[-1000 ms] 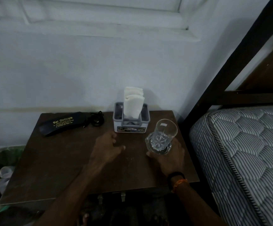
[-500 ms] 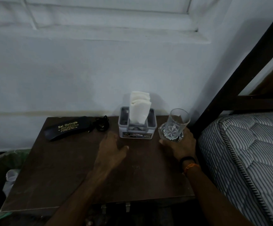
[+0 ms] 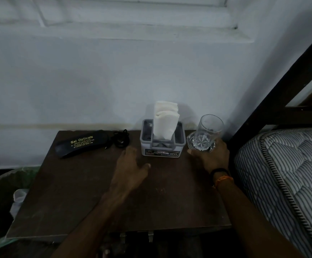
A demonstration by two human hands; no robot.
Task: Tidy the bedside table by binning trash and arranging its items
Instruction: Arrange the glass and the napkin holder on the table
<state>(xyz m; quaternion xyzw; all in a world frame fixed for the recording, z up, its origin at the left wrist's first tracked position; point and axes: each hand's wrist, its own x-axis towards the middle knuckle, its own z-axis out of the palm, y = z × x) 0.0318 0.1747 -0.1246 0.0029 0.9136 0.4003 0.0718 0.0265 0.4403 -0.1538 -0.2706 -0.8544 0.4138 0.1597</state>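
1. A pale painted wall (image 3: 95, 81) with a moulded ledge rises behind a dark brown desk (image 3: 73, 198) whose flat top is matt and faintly scuffed; a striped, quilted mattress (image 3: 285, 174) in a dark bed frame (image 3: 274, 101) stands just to the right.
2. At the back left of the desk lies a black spectacle case (image 3: 81, 143), long and rounded, with gold lettering reading "Sai Opticals". Its long axis runs left to right, the right end angled slightly toward the wall.
3. A small coil of black cord (image 3: 120, 139) touches the case's right end.
4. A grey plastic tissue holder (image 3: 162, 146), boxy with rounded corners, stands upright at the back centre; folded white tissues (image 3: 165, 121) stick up from its slot.
5. A clear cut-pattern glass (image 3: 206, 134) stands upright in the back right corner, just beside the holder.
6. The right hand (image 3: 212, 155) curls around the base of the glass, gripping it from the near side; dark and orange bands circle the wrist.
7. The left hand (image 3: 131, 170) is spread flat over the desk, fingers loosely apart and holding nothing, fingertips just short of the holder.
8. Left of the desk, a green-lined bin (image 3: 0, 185) contains pale crumpled trash (image 3: 18, 199).
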